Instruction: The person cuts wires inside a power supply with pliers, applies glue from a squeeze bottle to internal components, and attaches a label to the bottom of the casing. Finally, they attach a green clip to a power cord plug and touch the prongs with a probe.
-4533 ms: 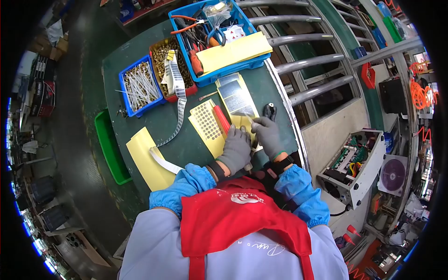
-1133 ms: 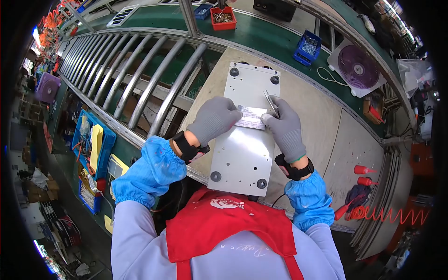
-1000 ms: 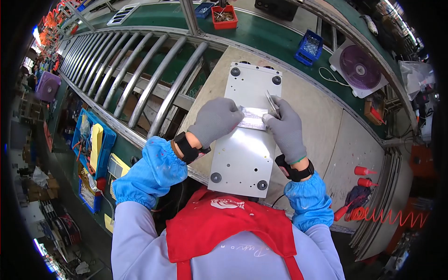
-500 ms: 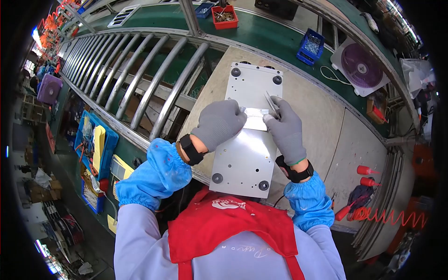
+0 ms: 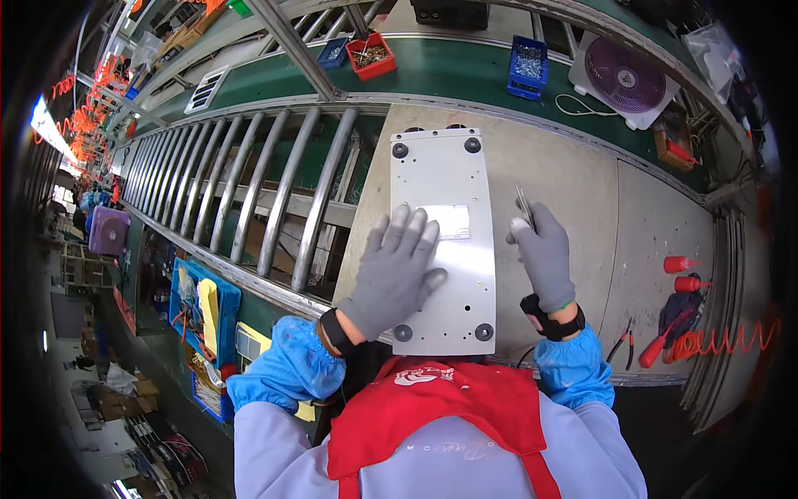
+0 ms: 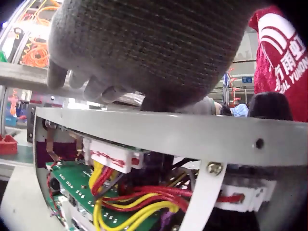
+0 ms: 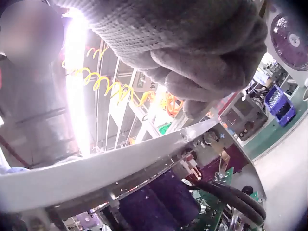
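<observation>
A light grey metal case (image 5: 453, 291) lies on the bench, its flat side with round black feet facing up. A silvery-white label (image 5: 449, 221) sits on that face, left of which my left hand (image 5: 395, 270) rests with fingers spread, fingertips at the label's edge. To the right of the case, my right hand (image 5: 544, 254) pinches a pair of metal tweezers (image 5: 523, 202), points away from me. In the left wrist view the case's open side shows a green circuit board (image 6: 82, 178) and red and yellow wires (image 6: 139, 199). Both hands wear grey gloves.
A roller conveyor (image 5: 249, 191) runs off to the left. Beside it stands a blue crate (image 5: 224, 333) of tools. Red bottles (image 5: 683, 264) and orange-handled pliers (image 5: 621, 343) lie at right. Red bin (image 5: 371, 56), blue bin (image 5: 528, 68) and purple fan (image 5: 625, 73) stand behind.
Earlier my hands were at the sticker sheets on the green table, then held the label over the case. Now the label lies on it, the left hand spread, the right drawn aside with the tweezers.
</observation>
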### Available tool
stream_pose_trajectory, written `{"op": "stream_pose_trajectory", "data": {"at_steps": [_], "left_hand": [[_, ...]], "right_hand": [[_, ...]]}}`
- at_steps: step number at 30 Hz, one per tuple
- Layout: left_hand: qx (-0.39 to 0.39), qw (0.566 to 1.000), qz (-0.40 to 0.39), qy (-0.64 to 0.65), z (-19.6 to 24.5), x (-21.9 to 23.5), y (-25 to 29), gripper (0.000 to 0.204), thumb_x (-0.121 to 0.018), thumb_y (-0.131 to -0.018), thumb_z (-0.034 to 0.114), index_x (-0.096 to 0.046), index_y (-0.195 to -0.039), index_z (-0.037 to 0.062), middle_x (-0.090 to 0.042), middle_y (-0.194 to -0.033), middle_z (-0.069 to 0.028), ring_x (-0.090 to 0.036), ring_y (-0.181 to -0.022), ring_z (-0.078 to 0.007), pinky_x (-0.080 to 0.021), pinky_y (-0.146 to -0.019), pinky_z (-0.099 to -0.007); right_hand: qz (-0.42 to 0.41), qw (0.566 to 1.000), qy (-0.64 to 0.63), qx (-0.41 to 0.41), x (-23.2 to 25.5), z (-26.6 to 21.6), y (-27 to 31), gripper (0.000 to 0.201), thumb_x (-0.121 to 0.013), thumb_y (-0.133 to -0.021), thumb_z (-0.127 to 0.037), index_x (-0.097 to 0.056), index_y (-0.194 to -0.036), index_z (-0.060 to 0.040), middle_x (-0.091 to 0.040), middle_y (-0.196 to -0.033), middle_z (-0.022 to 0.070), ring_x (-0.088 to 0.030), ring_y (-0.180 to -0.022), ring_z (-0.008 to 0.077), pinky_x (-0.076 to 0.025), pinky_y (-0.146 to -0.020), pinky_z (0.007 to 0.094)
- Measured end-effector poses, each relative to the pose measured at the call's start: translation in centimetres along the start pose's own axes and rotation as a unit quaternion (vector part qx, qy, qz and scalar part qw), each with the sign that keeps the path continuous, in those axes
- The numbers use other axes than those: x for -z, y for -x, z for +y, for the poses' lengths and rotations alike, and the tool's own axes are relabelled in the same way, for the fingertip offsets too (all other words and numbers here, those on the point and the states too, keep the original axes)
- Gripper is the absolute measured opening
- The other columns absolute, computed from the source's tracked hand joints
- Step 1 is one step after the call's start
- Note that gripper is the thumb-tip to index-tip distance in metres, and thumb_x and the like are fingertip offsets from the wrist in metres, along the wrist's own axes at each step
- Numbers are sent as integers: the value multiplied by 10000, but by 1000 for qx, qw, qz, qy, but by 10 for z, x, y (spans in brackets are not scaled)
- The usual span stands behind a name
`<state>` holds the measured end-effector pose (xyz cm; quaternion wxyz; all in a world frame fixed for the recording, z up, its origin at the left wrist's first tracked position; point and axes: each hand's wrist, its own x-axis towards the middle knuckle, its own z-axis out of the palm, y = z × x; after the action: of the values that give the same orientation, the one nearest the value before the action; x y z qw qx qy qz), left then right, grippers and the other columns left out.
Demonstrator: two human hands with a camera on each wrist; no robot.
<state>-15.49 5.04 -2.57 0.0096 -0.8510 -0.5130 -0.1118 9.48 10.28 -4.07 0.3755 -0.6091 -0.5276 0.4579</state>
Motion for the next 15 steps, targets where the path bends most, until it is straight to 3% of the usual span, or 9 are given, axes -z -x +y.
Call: {"op": "stream_pose_trajectory", "data": {"at_steps": [2,3,6,10,14,15], "left_hand": [[-34,999,-14,3,4,-5,-10,747,-463,-986,573,-449,-1409,-44,-443,-1449,-281,-382,-1391,-448,-260,-1163,-555],[-51,998,-30,0,0,-9,-18,849,-369,-987,652,-406,-1434,-68,-412,-1472,-299,-343,-1414,-457,-193,-1200,-556],[-97,995,-24,25,0,-20,-41,867,-363,-990,658,-370,-1461,-70,-387,-1491,-313,-308,-1439,-464,-172,-1212,-557],[-205,973,-72,77,19,-28,-35,885,-342,-993,665,-347,-1480,-74,-334,-1531,-321,-241,-1484,-452,-175,-1220,-556],[-254,942,-140,169,26,-4,-14,753,-506,-969,565,-430,-1449,-11,-363,-1538,-268,-334,-1435,-444,-221,-1200,-557],[-254,933,-138,216,20,-1,-10,658,-599,-940,454,-482,-1414,13,-471,-1461,-233,-462,-1333,-432,-314,-1148,-528]], "right_hand": [[-41,997,-38,-46,8,2,16,329,-593,-930,-153,-624,-1219,0,-636,-761,56,-547,-632,91,-455,-580,276],[-51,996,-52,-45,7,7,25,324,-583,-935,-155,-631,-1216,-2,-639,-759,26,-511,-594,70,-423,-545,258],[-89,988,-95,-81,3,10,45,333,-580,-936,-151,-626,-1224,9,-641,-761,18,-501,-588,65,-421,-539,253],[-57,975,-165,-135,6,14,56,314,-581,-944,-150,-645,-1207,7,-594,-712,8,-479,-564,45,-387,-502,218],[-88,975,-116,-170,26,35,70,312,-582,-953,-186,-659,-1194,-3,-589,-725,1,-475,-554,41,-370,-482,206],[-103,971,-110,-187,32,46,76,317,-579,-960,-202,-660,-1196,-6,-601,-741,1,-478,-558,41,-369,-480,205]]}}
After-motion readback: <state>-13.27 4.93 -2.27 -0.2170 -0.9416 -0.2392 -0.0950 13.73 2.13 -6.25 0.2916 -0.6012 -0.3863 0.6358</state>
